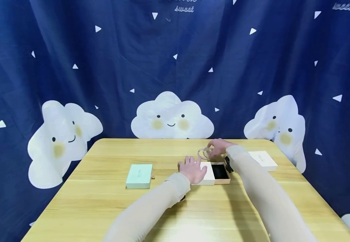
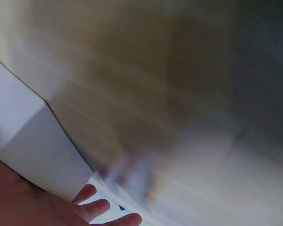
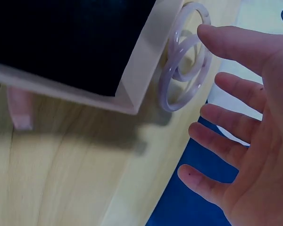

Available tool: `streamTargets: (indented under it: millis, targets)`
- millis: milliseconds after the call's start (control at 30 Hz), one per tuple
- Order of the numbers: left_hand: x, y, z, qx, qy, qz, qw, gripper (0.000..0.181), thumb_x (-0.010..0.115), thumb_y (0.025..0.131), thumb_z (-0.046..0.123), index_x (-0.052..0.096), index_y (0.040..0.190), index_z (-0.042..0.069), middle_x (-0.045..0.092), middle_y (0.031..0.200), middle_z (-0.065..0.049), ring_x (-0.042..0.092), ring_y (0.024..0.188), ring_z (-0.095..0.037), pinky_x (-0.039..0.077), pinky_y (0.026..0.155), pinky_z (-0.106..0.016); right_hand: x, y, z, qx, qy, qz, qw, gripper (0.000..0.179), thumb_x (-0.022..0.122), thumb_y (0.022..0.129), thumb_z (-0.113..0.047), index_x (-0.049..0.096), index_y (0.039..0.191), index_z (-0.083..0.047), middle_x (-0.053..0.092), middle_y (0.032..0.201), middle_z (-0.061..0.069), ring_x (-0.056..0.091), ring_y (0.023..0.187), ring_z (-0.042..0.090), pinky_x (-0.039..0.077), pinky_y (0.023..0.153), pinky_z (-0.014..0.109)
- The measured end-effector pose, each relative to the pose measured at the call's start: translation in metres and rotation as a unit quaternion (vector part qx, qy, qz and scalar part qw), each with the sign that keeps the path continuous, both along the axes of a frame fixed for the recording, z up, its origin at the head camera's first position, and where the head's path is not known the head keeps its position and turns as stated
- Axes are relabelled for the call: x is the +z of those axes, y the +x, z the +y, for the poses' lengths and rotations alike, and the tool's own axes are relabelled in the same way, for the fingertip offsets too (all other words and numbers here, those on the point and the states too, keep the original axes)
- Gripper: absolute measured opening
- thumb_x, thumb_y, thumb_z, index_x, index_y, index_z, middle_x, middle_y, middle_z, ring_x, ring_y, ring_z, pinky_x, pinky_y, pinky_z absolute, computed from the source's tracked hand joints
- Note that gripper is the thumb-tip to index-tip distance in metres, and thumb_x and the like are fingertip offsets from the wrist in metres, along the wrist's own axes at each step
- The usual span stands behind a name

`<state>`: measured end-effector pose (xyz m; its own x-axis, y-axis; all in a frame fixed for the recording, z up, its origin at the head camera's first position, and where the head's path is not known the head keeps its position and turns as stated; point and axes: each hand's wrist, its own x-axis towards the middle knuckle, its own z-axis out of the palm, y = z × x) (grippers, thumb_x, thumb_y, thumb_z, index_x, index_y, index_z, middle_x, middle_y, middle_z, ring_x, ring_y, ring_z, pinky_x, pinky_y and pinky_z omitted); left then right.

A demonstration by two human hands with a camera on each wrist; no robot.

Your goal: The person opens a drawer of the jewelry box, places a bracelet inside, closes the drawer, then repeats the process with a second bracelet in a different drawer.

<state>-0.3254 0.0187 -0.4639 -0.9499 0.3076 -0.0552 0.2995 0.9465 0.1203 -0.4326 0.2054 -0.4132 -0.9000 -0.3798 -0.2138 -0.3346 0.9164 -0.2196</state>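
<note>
My left hand (image 1: 192,170) lies with fingers spread on a white box sleeve (image 1: 208,178). The left wrist view shows the sleeve's corner (image 2: 42,136) beside the palm. From the sleeve's right end a pink drawer (image 1: 222,182) with a black lining (image 1: 219,171) is pulled partway out; a pink ribbon tab (image 3: 21,110) hangs from it. Just behind the box are two pale lilac bangles (image 3: 165,89), one leaning over the other. My right hand (image 1: 218,148) reaches over them, fingers apart and thumb tip (image 3: 208,35) right at the bangles' edge.
A mint-green box (image 1: 139,176) with a small tab sits to the left on the wooden table (image 1: 102,201). Another white box (image 1: 264,160) lies at the right, partly behind the right forearm. A dark blue curtain (image 1: 168,60) hangs behind the table.
</note>
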Motion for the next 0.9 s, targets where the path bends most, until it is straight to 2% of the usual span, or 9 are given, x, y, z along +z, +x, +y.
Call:
streamTargets:
  millis: [233,400,567,900]
  targets:
    - [0.005,0.004,-0.001,0.003,-0.002,0.0,1.0,0.068,0.017,0.104,0.061,0.023,0.162,0.026,0.034,0.162,-0.012,0.029,0.15,-0.035,0.041,0.1,-0.06,-0.017,-0.014,0.002,0.005,-0.016,0.008,0.9998,0.076,0.088,0.07,-0.037,0.062,0.131,-0.001,0.069,0.115,0.011,0.061,0.095,0.023,0.053,0.086,0.038]
    - [0.002,0.001,0.0,0.002,-0.008,-0.003,1.0,0.069,0.016,0.103,0.062,0.022,0.162,0.027,0.032,0.163,-0.012,0.027,0.151,-0.035,0.039,0.104,-0.061,-0.016,-0.014,-0.003,0.005,-0.023,-0.001,0.9997,0.081,0.089,0.07,-0.032,0.057,0.135,0.005,0.068,0.117,0.016,0.06,0.094,0.024,0.052,0.086,0.038]
    - [-0.004,-0.003,0.002,0.004,-0.014,-0.002,0.9999,0.07,0.014,0.102,0.064,0.021,0.162,0.028,0.031,0.164,-0.011,0.026,0.152,-0.034,0.039,0.104,-0.061,-0.017,-0.013,-0.005,0.003,-0.032,-0.005,0.9995,0.081,0.088,0.07,-0.028,0.055,0.136,0.007,0.068,0.112,0.017,0.061,0.091,0.023,0.053,0.082,0.033]
    - [-0.006,-0.005,0.003,0.01,-0.013,-0.003,0.9999,0.071,0.014,0.102,0.065,0.02,0.162,0.03,0.031,0.164,-0.01,0.027,0.152,-0.034,0.039,0.103,-0.061,-0.025,-0.019,-0.01,0.006,0.0,0.003,1.0,0.073,0.085,0.071,-0.034,0.062,0.129,0.003,0.069,0.109,0.011,0.059,0.094,0.023,0.052,0.087,0.035]
